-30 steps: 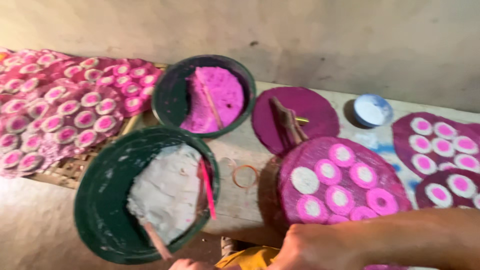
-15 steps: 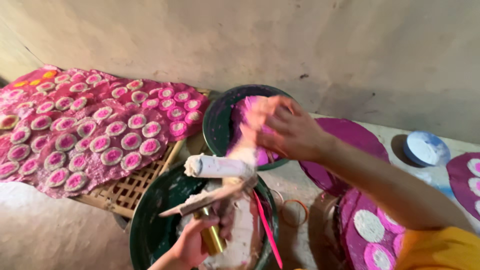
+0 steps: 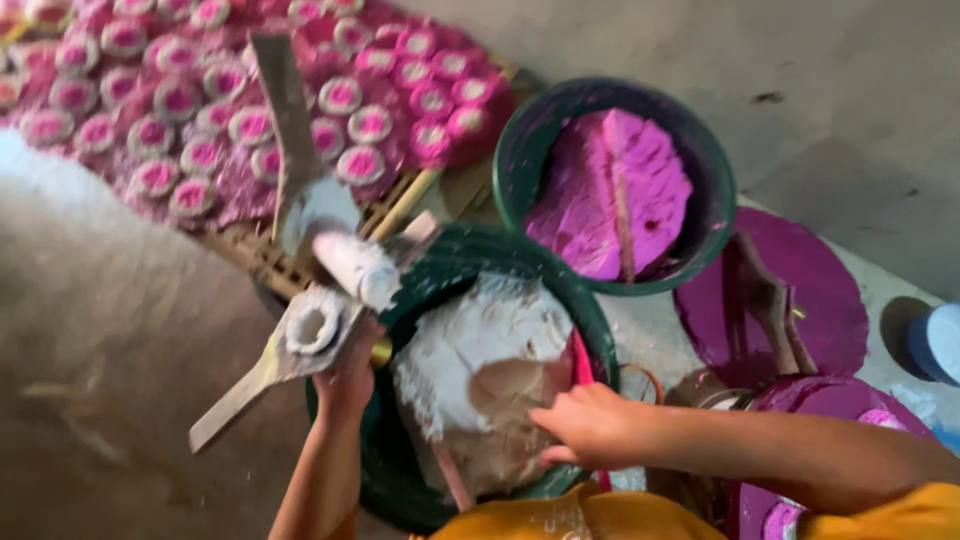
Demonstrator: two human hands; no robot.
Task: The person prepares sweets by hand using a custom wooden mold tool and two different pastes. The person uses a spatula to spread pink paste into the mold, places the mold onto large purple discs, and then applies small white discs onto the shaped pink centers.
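My left hand (image 3: 347,372) is closed around a paste-smeared tool (image 3: 318,266) with flat wooden blades and a short white tube, held over the left rim of a dark green bowl (image 3: 445,265). Inside that bowl lies a lump of white paste (image 3: 480,350) with a brown patch. My right hand (image 3: 590,424) reaches into the bowl, fingers pressed on the lump's right side. A red stick (image 3: 580,362) leans in the bowl by that hand.
A second green bowl (image 3: 530,130) behind holds bright pink paste (image 3: 615,190) with a stick in it. A woven tray (image 3: 260,255) of several pink-and-white discs fills the upper left. Round magenta boards (image 3: 825,300) lie to the right, near a blue-white lid (image 3: 942,342).
The view has swung down over the white-paste bowl. My right hand dropped from near the pink bowl onto the white lump. My left hand still holds the bladed tool, now raised higher.
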